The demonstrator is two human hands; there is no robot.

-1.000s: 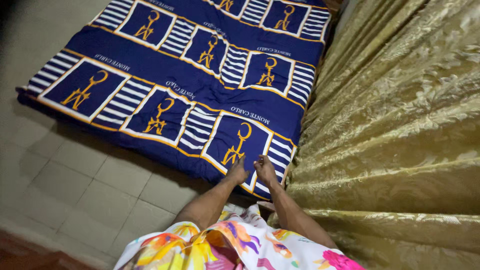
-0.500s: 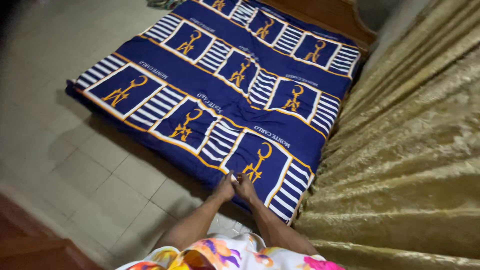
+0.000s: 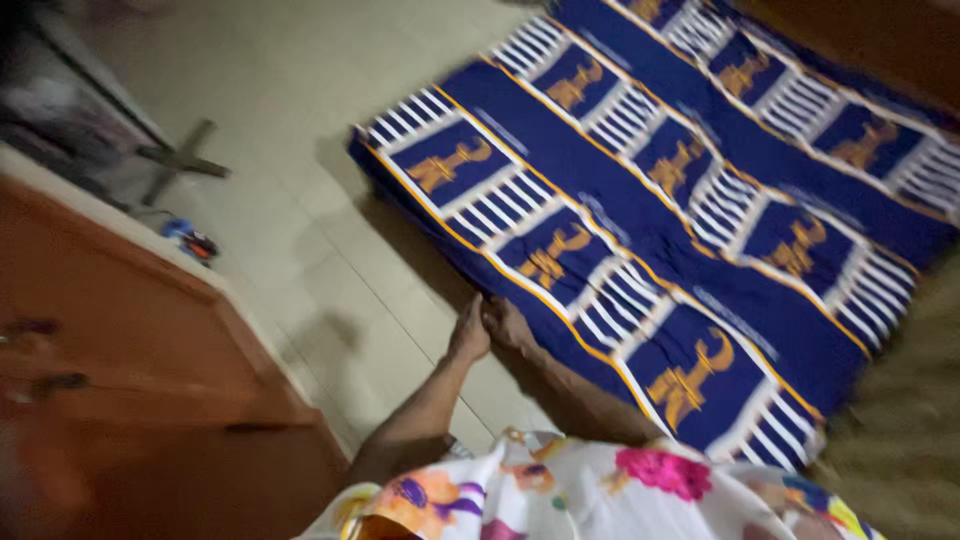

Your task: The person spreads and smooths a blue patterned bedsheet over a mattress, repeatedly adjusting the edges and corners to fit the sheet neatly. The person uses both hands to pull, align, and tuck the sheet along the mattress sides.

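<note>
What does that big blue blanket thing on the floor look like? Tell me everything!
The blue mattress lies flat on the pale tiled floor. Its cloth cover is dark blue with orange-edged squares, each holding an orange emblem, and white-striped panels between them. The picture is blurred, so fine detail is lost. Both hands, left hand and right hand, meet at its near side edge.

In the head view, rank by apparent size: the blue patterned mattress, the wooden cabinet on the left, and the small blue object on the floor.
1. Blue patterned mattress: fills the most frame.
2. Wooden cabinet: large too, but nearness to the camera and cropping at the frame edge make its true size unsure.
3. Small blue object: clearly smallest.
</note>
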